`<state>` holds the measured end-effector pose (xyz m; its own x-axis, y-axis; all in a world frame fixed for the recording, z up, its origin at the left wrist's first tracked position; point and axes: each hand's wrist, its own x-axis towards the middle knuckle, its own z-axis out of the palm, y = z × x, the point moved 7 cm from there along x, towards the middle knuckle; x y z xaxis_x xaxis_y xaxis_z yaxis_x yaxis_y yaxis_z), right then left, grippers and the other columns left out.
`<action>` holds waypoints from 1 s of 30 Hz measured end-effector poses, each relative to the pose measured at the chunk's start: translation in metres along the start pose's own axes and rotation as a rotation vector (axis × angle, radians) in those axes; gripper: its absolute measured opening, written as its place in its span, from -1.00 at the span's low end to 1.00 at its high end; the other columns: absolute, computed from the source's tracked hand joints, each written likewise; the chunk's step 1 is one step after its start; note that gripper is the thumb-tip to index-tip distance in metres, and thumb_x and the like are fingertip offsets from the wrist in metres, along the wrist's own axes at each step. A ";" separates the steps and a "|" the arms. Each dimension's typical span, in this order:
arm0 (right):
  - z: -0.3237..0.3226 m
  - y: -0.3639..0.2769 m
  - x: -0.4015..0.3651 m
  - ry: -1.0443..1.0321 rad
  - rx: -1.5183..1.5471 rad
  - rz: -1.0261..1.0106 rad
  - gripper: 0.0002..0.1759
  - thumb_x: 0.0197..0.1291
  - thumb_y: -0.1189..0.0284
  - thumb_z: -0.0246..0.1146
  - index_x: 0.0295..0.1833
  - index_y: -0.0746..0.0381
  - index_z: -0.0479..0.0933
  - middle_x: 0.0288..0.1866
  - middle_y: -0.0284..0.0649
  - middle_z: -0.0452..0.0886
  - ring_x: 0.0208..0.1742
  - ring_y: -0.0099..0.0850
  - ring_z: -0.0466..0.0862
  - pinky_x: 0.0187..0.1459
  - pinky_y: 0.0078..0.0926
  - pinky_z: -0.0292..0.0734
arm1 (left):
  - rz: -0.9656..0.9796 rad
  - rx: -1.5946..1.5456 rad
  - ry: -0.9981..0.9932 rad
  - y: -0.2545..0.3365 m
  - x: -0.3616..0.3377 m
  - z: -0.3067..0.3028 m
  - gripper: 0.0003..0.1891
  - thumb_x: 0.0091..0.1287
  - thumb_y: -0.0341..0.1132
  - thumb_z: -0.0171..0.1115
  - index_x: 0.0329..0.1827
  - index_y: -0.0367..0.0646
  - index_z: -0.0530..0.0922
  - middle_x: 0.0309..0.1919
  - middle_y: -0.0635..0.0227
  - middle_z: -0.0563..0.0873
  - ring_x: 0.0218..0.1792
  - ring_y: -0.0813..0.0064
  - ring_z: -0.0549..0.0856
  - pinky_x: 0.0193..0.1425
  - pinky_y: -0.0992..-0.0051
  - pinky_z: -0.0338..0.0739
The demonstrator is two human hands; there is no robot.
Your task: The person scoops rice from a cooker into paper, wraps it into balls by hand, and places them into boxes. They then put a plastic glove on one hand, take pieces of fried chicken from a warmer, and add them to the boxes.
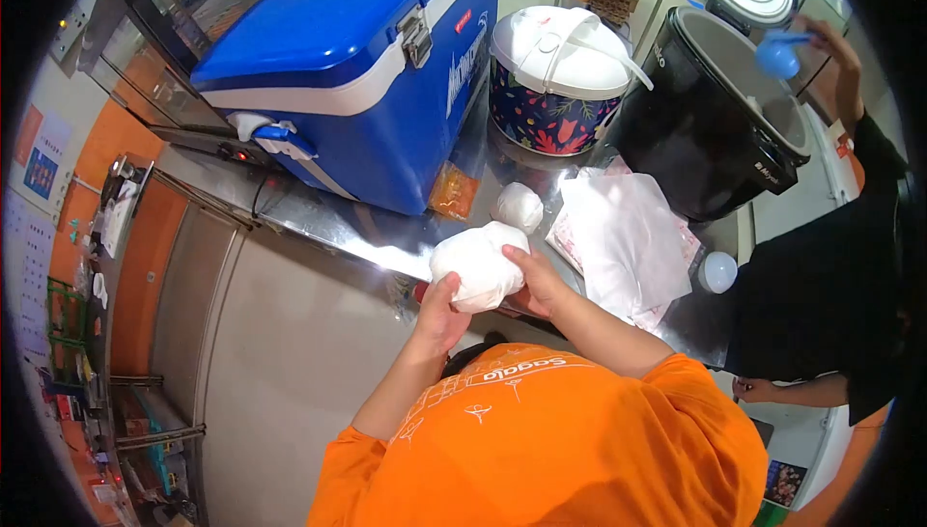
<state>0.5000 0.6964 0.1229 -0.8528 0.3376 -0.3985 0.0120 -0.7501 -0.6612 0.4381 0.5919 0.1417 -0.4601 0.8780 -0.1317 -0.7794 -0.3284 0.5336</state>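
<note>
A round, white paper-wrapped bundle (478, 264) is held between my two hands, just above the front edge of the metal counter; its contents are hidden. My left hand (441, 313) grips its lower left side, thumb up against the paper. On the right side my right hand (537, 281) has its fingers curled around it. Behind lies a smaller white wrapped bundle (519, 207) on the counter, beside a clear packet of orange-red stuff (454, 190). A stack of white paper sheets (618, 228) with red-patterned ones underneath lies to the right.
A big blue cooler box (338, 73) stands at the back left. Near it are a patterned bucket with white lid (555, 93) and an open black rice cooker (705, 112). A person in black (811, 276) lifts a blue scoop (778, 56). A white bowl (717, 272) sits right.
</note>
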 end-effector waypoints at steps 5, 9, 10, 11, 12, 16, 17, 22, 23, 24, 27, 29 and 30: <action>0.016 0.003 0.004 -0.067 -0.190 0.019 -0.44 0.30 0.08 0.07 0.24 0.24 0.25 0.11 -0.16 0.46 0.05 -0.38 0.55 -0.07 -0.34 0.58 | -0.044 -0.042 -0.115 -0.009 0.000 -0.018 -0.11 0.07 0.09 0.33 0.40 -0.10 0.12 0.33 0.23 0.31 0.34 0.17 0.30 0.32 -0.04 0.25; 0.008 0.014 0.018 -0.130 -0.197 0.100 -0.38 0.36 -0.01 -0.09 0.29 0.24 0.22 0.22 -0.11 0.36 0.21 -0.31 0.43 0.15 -0.34 0.40 | -0.047 -0.032 -0.071 -0.011 -0.004 -0.021 0.01 -0.02 0.25 0.31 0.43 -0.02 0.06 0.38 0.23 0.21 0.37 0.04 0.21 0.28 -0.25 0.21; 0.005 0.013 0.021 -0.138 -0.225 0.069 -0.37 0.36 -0.01 -0.10 0.31 0.25 0.21 0.24 -0.09 0.33 0.24 -0.30 0.41 0.20 -0.33 0.35 | -0.030 -0.008 -0.068 -0.010 -0.005 -0.019 0.01 -0.03 0.32 0.25 0.43 0.05 0.06 0.39 0.23 0.18 0.38 0.00 0.18 0.26 -0.30 0.19; 0.000 0.006 0.025 -0.131 -0.425 -0.034 -0.36 0.37 -0.02 -0.13 0.31 0.27 0.23 0.26 -0.10 0.31 0.27 -0.29 0.37 0.25 -0.35 0.27 | -0.016 0.015 -0.070 -0.009 -0.005 -0.014 0.01 -0.05 0.38 0.19 0.43 0.11 0.06 0.40 0.24 0.15 0.39 -0.03 0.14 0.23 -0.35 0.17; -0.003 -0.003 0.028 -0.113 -0.627 -0.139 -0.35 0.38 -0.02 -0.16 0.30 0.29 0.24 0.28 -0.11 0.30 0.29 -0.28 0.33 0.30 -0.36 0.20 | -0.004 0.035 -0.077 -0.010 -0.003 -0.010 0.01 -0.06 0.45 0.13 0.43 0.17 0.06 0.42 0.25 0.11 0.40 -0.06 0.11 0.21 -0.40 0.15; 0.000 -0.055 -0.003 0.186 -0.758 -0.456 -0.39 0.39 0.03 -0.15 0.28 0.32 0.25 0.29 -0.10 0.21 0.29 -0.30 0.27 0.32 -0.41 0.13 | 0.064 -0.023 -0.089 -0.010 0.009 0.009 -0.04 -0.06 0.50 0.08 0.40 0.26 0.10 0.42 0.25 0.10 0.39 -0.08 0.11 0.19 -0.40 0.17; -0.009 -0.061 -0.005 0.222 -0.689 -0.519 -0.49 0.36 0.16 -0.01 0.25 0.30 0.26 0.22 -0.13 0.27 0.21 -0.37 0.31 0.26 -0.46 0.19 | 0.072 -0.017 -0.093 -0.008 0.011 0.014 -0.05 -0.07 0.50 0.08 0.39 0.29 0.11 0.42 0.24 0.11 0.39 -0.08 0.12 0.18 -0.39 0.18; -0.009 -0.059 -0.018 -0.025 -0.712 -0.396 -0.51 0.29 0.42 0.10 0.29 0.35 0.25 0.12 -0.18 0.45 0.10 -0.46 0.44 0.16 -0.53 0.32 | 0.007 0.073 -0.148 -0.015 0.022 0.015 0.07 -0.07 0.48 0.11 0.45 0.12 -0.02 0.42 0.18 0.10 0.39 0.00 0.15 0.28 -0.21 0.20; -0.007 -0.058 -0.019 -0.047 -0.671 -0.398 -0.51 0.29 0.44 0.09 0.31 0.35 0.24 0.13 -0.17 0.46 0.10 -0.46 0.45 0.16 -0.52 0.33 | -0.002 0.103 -0.153 -0.014 0.023 0.018 0.08 -0.07 0.47 0.12 0.46 0.09 -0.03 0.42 0.17 0.10 0.39 0.01 0.16 0.29 -0.19 0.20; -0.009 -0.055 -0.018 -0.057 -0.603 -0.394 -0.49 0.29 0.45 0.09 0.32 0.36 0.23 0.15 -0.17 0.45 0.12 -0.46 0.44 0.17 -0.52 0.33 | -0.001 0.147 -0.182 -0.014 0.025 0.023 0.08 -0.07 0.45 0.13 0.46 0.08 -0.03 0.41 0.17 0.11 0.39 0.01 0.17 0.29 -0.19 0.20; -0.005 -0.060 -0.021 -0.086 -0.431 -0.329 -0.46 0.28 0.48 0.09 0.35 0.37 0.20 0.21 -0.16 0.43 0.19 -0.45 0.42 0.20 -0.51 0.30 | 0.003 0.246 -0.236 -0.014 0.028 0.032 0.09 -0.08 0.42 0.19 0.45 0.03 -0.02 0.40 0.16 0.14 0.37 0.00 0.22 0.30 -0.21 0.19; -0.007 -0.061 -0.029 -0.094 -0.360 -0.232 -0.44 0.27 0.48 0.10 0.36 0.38 0.18 0.22 -0.17 0.42 0.21 -0.46 0.40 0.23 -0.52 0.27 | -0.004 0.301 -0.244 -0.012 0.028 0.035 0.09 -0.08 0.41 0.19 0.45 0.03 -0.01 0.40 0.17 0.14 0.37 -0.01 0.21 0.29 -0.24 0.18; -0.004 -0.065 -0.030 -0.130 -0.340 -0.232 -0.44 0.27 0.48 0.10 0.36 0.38 0.18 0.22 -0.18 0.43 0.21 -0.46 0.40 0.23 -0.51 0.27 | -0.008 0.328 -0.247 -0.010 0.028 0.038 0.09 -0.08 0.41 0.20 0.45 0.03 -0.01 0.40 0.17 0.14 0.38 -0.01 0.20 0.29 -0.26 0.18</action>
<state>0.5274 0.7374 0.1752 -0.9116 0.3843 -0.1457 -0.0350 -0.4258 -0.9041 0.4495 0.6331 0.1642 -0.3071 0.9505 0.0465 -0.5873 -0.2277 0.7766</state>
